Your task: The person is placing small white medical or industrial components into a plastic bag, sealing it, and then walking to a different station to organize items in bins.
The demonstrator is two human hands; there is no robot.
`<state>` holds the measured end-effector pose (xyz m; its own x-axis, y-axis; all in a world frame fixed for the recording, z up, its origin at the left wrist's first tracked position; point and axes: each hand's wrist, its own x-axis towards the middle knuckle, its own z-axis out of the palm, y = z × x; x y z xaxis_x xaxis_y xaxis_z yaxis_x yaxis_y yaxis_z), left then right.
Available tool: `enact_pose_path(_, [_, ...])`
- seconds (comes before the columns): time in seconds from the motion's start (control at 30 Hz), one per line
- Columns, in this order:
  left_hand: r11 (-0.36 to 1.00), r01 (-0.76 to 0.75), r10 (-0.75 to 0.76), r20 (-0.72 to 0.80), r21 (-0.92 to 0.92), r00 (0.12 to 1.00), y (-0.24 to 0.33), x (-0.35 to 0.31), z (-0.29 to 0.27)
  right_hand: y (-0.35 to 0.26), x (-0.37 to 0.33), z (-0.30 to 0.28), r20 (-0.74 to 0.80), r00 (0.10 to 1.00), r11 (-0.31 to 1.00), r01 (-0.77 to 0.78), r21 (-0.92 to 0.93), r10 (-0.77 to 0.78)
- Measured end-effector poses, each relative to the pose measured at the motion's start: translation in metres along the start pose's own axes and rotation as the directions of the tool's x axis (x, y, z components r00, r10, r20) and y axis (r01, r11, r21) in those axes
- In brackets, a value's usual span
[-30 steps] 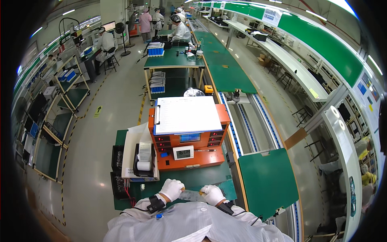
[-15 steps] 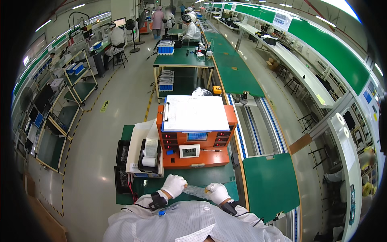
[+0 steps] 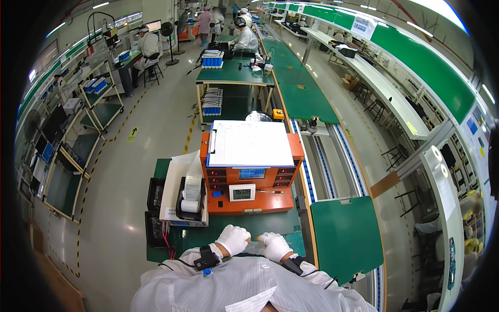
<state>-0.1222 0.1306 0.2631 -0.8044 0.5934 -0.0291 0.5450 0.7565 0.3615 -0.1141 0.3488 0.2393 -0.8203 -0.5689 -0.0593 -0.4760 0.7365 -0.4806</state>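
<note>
White gloves with bare fingertips cover both of my hands, which are close together over the near edge of the green bench (image 3: 283, 223). My left hand (image 3: 233, 240) is closed, its fingertips pinching one end of a clear plastic bag or film. From the other side my right hand (image 3: 274, 246) grips the same clear plastic (image 3: 253, 248), which is crumpled and partly hidden between the hands. Just beyond them stands an orange tester-like box (image 3: 260, 206) with red displays and a small screen. A clipboard with paper (image 3: 252, 144) lies on top, and a digital clock (image 3: 242, 193) sits on its ledge.
Left of the orange box, a carton (image 3: 169, 205) carries a black tray with a paper roll (image 3: 190, 206). Black bins (image 3: 155, 229) and red wires lie beside it. A conveyor with green boards (image 3: 347, 234) runs along the right. Several co-workers sit or stand farther off.
My hands have come closer together, mostly by the left moving right. The clear plastic, stretched between them before, is now bunched and less visible.
</note>
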Motion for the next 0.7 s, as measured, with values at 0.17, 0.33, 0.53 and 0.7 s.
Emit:
enact_pose_path(0.17, [1.0, 0.0, 0.0, -0.02, -0.03, 1.0, -0.003, 0.0, -0.001, -0.008, -0.002, -0.016, -0.003, 1.0, 0.999, 0.028, 0.036, -0.027])
enact_pose_path(0.33, [0.997, -0.069, 0.07, 0.029, -0.03, 0.997, 0.007, 0.007, -0.009, -0.012, 0.004, -0.006, -0.049, 0.998, 0.995, 0.041, 0.092, -0.037])
enact_pose_path(0.53, [0.989, -0.112, 0.112, -0.011, -0.098, 0.994, 0.004, 0.006, -0.024, -0.008, 0.003, -0.009, -0.127, 0.99, 0.996, 0.064, 0.068, -0.054])
enact_pose_path(0.7, [0.973, -0.099, 0.095, -0.032, -0.207, 0.995, -0.007, 0.002, -0.034, -0.003, -0.004, -0.013, -0.115, 0.993, 0.999, -0.002, 0.047, 0.007])
